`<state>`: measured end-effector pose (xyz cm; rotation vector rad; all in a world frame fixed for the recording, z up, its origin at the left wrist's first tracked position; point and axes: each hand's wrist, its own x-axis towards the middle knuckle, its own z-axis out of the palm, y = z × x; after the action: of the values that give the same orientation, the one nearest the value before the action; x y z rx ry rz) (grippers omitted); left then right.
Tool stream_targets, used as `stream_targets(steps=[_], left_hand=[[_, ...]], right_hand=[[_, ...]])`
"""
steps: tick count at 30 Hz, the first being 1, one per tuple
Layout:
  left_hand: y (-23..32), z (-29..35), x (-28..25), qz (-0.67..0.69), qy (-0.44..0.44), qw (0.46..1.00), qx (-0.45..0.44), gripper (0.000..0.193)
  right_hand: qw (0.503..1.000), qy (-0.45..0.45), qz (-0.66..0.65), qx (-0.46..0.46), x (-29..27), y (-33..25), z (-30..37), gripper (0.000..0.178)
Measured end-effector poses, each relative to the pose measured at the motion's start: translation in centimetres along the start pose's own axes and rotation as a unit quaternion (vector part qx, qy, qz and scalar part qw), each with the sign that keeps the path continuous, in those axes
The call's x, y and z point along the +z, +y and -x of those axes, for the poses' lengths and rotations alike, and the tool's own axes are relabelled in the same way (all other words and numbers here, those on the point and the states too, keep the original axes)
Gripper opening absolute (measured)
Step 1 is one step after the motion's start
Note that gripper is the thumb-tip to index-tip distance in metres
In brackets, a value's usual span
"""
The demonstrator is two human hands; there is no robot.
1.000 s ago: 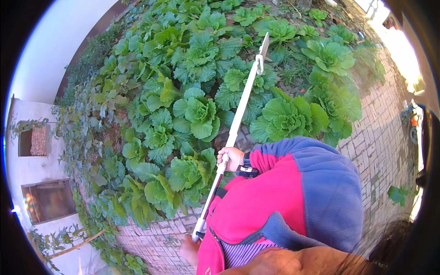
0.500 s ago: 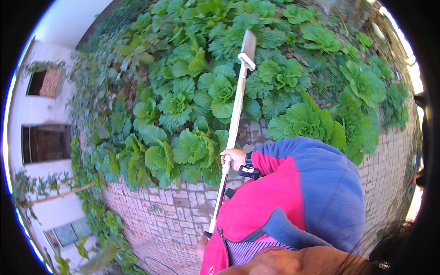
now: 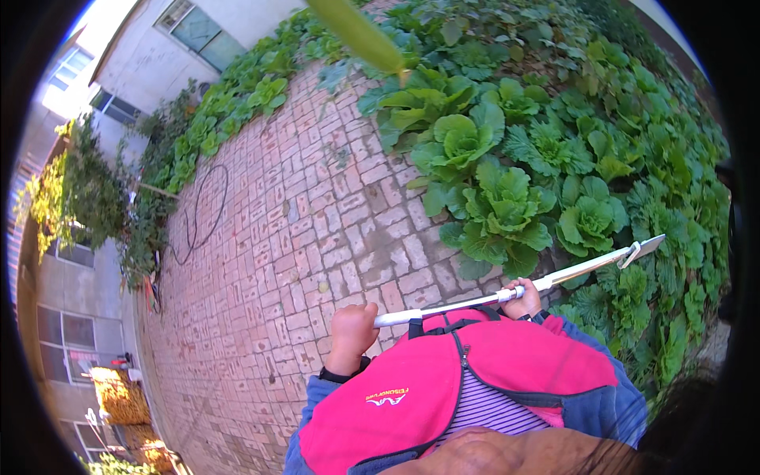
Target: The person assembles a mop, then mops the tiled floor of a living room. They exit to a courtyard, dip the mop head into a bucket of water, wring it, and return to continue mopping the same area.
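A white long-handled flat mop (image 3: 576, 271) lies slantwise across the front of my body, its flat grey head (image 3: 651, 245) out at the right over green leaves. My left hand (image 3: 353, 331) is closed round the near end of the handle. Further along the handle, my right hand (image 3: 522, 299) grips it near a white collar, with the thumb side showing. Leafy cabbage plants (image 3: 507, 206) grow just beyond my right hand.
Brick paving (image 3: 293, 253) spreads before me and to the left, with a dark hose (image 3: 207, 214) looped on it. A long green gourd (image 3: 356, 32) hangs close at the top. White walls (image 3: 245, 24) and a bundle of yellow stalks (image 3: 120, 396) stand further off.
My view has turned left, bringing more paving in. The mop has swung from pointing away over the cabbages to lying crosswise, head at the right. My left hand now shows fully.
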<state>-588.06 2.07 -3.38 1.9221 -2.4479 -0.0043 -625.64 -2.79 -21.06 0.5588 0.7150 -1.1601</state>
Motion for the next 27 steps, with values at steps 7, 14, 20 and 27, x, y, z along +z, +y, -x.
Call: stream_targets(steps=[7,14,20,27], left_hand=[[-9.3,13.0,0.0,0.024,0.014,0.990,-0.141,0.015],[-13.9,22.7,0.7,0.034,0.058,0.955,-0.288,0.015],[-17.3,26.4,1.4,0.019,0.065,0.910,-0.409,0.016],[-24.6,25.2,-0.2,-0.016,0.035,0.858,-0.512,0.020]], right_hand=[[0.993,-0.038,0.095,0.053,3.9,13.8,-1.4,0.009],[0.968,0.001,0.206,0.140,8.5,24.7,-4.0,0.010],[0.937,0.002,0.283,0.204,12.9,34.3,-9.7,0.012],[0.900,-0.022,0.312,0.304,20.5,47.6,-18.7,0.008]])
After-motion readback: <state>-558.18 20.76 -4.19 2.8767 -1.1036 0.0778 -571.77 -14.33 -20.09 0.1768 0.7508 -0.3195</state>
